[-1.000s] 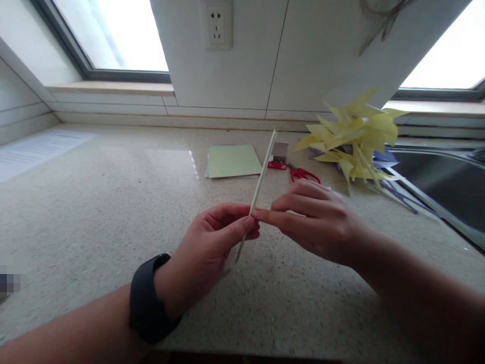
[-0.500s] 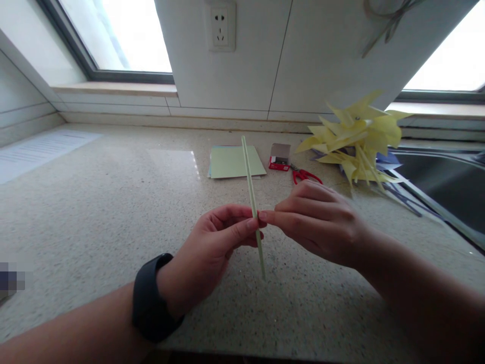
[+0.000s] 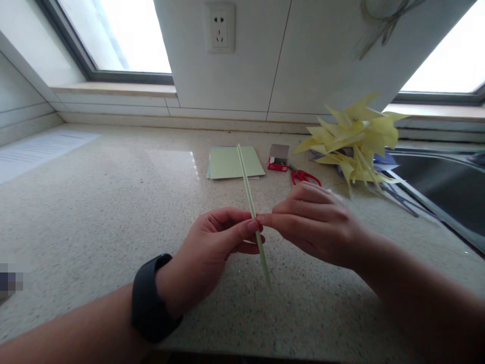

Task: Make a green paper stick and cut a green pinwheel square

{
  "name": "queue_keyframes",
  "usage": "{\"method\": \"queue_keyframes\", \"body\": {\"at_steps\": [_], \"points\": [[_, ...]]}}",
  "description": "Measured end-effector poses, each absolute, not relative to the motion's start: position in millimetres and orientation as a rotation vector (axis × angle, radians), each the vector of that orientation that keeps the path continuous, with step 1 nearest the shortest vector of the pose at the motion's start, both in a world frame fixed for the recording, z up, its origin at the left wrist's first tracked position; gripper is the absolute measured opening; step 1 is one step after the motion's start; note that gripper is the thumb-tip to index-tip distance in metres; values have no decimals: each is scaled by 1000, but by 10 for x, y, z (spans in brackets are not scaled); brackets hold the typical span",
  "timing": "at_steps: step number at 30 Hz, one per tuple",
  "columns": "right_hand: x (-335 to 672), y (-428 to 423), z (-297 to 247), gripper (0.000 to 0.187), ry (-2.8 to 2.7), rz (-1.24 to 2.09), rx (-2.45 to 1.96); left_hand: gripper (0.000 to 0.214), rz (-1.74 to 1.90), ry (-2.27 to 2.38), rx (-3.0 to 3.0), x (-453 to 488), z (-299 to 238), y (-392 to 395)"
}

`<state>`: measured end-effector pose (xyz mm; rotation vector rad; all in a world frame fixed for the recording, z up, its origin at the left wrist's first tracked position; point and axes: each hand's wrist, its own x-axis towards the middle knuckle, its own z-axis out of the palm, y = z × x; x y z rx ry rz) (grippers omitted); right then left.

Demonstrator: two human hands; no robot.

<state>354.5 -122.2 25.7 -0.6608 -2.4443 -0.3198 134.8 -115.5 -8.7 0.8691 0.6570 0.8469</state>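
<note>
Counter (image 3: 94,217) lies open at left; beyond the right hand (image 3: 318,222), scissors (image 3: 300,175) and pinwheels (image 3: 356,136) obstruct.

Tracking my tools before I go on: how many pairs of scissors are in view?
1. The red-handled scissors lie on the counter, right of the small red box and just beyond the right hand. The yellow pinwheels could hide more.

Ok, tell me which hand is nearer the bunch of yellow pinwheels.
Right. The right hand is on the near side of the yellow pinwheels, slightly to their left; the left hand, gripping the pale green stick, is farther left and farther from them.
</note>
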Motion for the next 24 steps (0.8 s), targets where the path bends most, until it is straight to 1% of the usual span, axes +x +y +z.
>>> {"method": "queue_keyframes", "body": {"at_steps": [5, 17, 21, 24], "points": [[3552, -1205, 241, 9, -2391, -321, -679, 13, 839, 663, 870, 1337, -78, -1167], [3543, -1201, 241, 8, -2401, -294, -692, 14, 882, 681, 887, 1340, -93, -1173], [3533, -1189, 233, 9, -2404, -192, -670, 15, 908, 707, 885, 1343, -98, -1172], [3530, -1190, 245, 13, -2410, -35, -661, 14, 913, 709, 894, 1342, -102, -1177]]}}
